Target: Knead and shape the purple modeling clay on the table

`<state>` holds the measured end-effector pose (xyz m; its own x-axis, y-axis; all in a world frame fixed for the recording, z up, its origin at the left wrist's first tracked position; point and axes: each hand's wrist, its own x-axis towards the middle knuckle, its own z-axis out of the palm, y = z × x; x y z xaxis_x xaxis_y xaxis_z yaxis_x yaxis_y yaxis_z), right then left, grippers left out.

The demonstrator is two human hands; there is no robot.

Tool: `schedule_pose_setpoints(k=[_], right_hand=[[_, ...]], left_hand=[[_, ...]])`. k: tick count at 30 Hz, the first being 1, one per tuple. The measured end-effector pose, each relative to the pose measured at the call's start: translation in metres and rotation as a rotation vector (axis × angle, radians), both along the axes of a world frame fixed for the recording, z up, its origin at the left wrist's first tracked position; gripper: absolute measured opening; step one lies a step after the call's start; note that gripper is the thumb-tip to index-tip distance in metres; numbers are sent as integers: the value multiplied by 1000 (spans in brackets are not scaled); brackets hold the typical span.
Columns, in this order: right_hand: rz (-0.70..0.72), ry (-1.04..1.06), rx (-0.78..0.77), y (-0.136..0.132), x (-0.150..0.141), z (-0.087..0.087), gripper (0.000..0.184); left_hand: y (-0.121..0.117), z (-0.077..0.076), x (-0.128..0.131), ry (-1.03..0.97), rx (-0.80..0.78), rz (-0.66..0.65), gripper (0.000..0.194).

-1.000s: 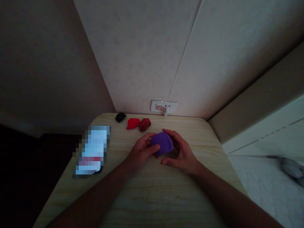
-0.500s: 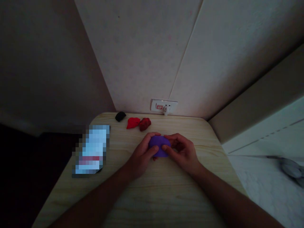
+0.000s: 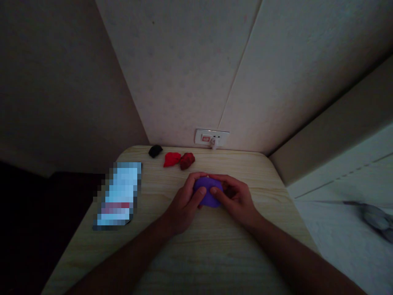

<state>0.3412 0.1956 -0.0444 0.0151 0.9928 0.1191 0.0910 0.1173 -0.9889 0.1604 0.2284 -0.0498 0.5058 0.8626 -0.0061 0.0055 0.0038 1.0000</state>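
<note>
A flattened, rounded piece of purple modelling clay is held between my two hands, over the middle of the table. On its left side my left hand grips it, thumb pressed on the face toward me and fingers behind the far edge. From the other side my right hand pinches it the same way, with its thumb tip close to the left one. Most of the fingertips are hidden behind the clay. Farther back lie a bright red lump, a dark red lump touching or nearly touching it, and a black lump.
A phone-like device with a blurred, lit screen rests at the left edge of the pale wooden table. Behind the table, a wall socket holds a white plug. A grey object lies on a white surface at right.
The purple clay has shifted slightly toward me and right, and its lower edge looks rounder. My right fingers have closed in along its far edge. The lumps and device stay put.
</note>
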Motion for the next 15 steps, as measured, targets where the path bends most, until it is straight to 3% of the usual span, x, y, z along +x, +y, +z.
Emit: schedule_pose_setpoints(k=[9, 15], right_hand=[[35, 93, -24, -1, -5, -1, 34], [112, 106, -34, -2, -7, -1, 44]], left_hand=[[-3, 1, 1, 7, -21, 51, 38], [-4, -1, 0, 14, -7, 36, 33]])
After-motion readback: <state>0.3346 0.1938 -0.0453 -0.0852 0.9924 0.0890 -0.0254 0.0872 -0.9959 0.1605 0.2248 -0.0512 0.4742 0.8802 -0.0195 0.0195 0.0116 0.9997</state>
